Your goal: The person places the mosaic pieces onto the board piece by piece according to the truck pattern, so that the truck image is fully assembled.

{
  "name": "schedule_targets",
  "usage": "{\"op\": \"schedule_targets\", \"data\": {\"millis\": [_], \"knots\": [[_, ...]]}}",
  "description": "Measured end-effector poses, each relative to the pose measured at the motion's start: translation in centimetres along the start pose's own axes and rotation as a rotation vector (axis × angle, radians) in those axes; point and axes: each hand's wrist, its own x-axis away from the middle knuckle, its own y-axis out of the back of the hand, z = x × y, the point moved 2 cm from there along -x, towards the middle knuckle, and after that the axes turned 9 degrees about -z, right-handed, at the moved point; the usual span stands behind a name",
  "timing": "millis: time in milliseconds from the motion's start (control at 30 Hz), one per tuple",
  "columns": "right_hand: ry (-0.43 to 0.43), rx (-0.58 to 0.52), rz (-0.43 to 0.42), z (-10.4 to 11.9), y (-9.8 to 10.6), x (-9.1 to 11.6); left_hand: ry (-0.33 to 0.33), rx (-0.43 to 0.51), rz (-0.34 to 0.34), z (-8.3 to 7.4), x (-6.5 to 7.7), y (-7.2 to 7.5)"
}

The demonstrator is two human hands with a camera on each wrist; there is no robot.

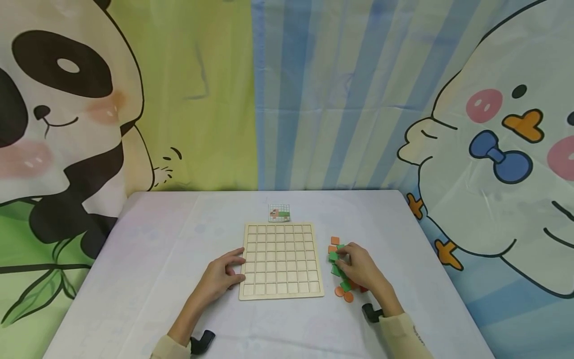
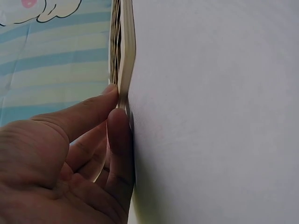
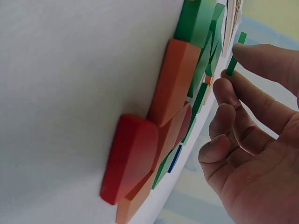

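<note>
Here's the right hand (image 1: 360, 267), thumb and finger clamped on a small flat green piece (image 3: 231, 65), held just above a loose cluster of flat orange, green and red pieces (image 1: 333, 257), right of the square pale wooden grid board (image 1: 281, 262)! Across at the board's left edge, the left hand (image 1: 217, 274) touches, thumb and fingers apart; a small printed card (image 1: 279, 213) lies just beyond the far edge.

White gridded card (image 1: 279, 213): drawing too small to tell
Rounded red block (image 1: 363, 289): partly behind right hand (image 1: 362, 267), head view
</note>
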Motion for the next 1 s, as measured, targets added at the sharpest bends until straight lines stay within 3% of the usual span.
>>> {"op": "schedule_targets", "data": {"millis": [333,1000], "knots": [[0.033,-0.020,0.053,1.0,-0.2,-0.4,0.005,0.004,0.001,0.2,0.0,0.0],[0.117,0.020,0.071,2.2,-0.9,-1.1,0.013,0.038,0.014,0.3,0.0,0.0]]}}
